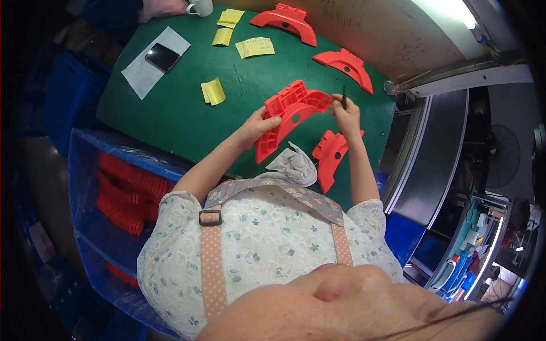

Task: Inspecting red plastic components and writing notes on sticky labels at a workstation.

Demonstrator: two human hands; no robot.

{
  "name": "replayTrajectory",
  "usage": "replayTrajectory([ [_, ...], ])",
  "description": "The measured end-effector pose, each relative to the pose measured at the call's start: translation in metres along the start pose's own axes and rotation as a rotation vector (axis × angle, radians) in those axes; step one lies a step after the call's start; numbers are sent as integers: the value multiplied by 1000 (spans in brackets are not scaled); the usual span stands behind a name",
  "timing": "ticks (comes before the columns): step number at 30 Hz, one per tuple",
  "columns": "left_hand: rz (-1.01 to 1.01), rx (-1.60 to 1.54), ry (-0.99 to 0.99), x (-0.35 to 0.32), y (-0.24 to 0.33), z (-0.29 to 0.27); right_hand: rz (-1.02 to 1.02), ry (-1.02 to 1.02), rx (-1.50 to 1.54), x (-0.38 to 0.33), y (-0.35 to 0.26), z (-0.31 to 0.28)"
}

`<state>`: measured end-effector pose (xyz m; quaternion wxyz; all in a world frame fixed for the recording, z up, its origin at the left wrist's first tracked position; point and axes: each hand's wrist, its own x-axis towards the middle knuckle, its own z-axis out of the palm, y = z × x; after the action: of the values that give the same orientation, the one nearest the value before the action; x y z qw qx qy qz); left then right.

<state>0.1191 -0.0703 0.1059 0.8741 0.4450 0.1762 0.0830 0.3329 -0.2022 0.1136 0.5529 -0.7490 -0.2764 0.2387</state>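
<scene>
A bright red, arch-shaped plastic part (286, 123) is hanging tilted over the middle of the table, its left end dipping toward the person. Its smooth front is showing one round hole, while ribbed, boxy pockets are lining the upper edge and the left end. The left hand (259, 126) is clamping it near that end, thumb lying across the front. The right hand (347, 116), well apart from the left, is pinching a slim black stick-like tool (343, 98) close to the arch's right tip (whether the fingers are touching the tip, I cannot tell).

Just below the right wrist, a smaller-looking red curved piece (329, 156) is lying near a crumpled white cloth (293, 166), so the room on the near side is narrowing. Two more red plastic arches (284, 23) (345, 67) are resting along the far side, by a pale wall. Leftward, green surface is stretching between the held part and a folded yellow paper slip (213, 92); a black phone (162, 57) is lying beyond on a white sheet (142, 78). The green tabletop (187, 113) is ending rightward just past the arches, and a blue-lined crate (128, 149) is standing along its near-left edge, holding red pieces (131, 196).
</scene>
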Motion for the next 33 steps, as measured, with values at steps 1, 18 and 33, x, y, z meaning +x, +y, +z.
replayTrajectory([
  [1,-4,1,0,7,7,2,4,2,2,2,-2,-6],
  [18,132,659,83,44,2,24,235,-227,386,-1,-32,43],
  [33,67,295,52,33,-17,28,17,-120,174,-24,-34,44],
])
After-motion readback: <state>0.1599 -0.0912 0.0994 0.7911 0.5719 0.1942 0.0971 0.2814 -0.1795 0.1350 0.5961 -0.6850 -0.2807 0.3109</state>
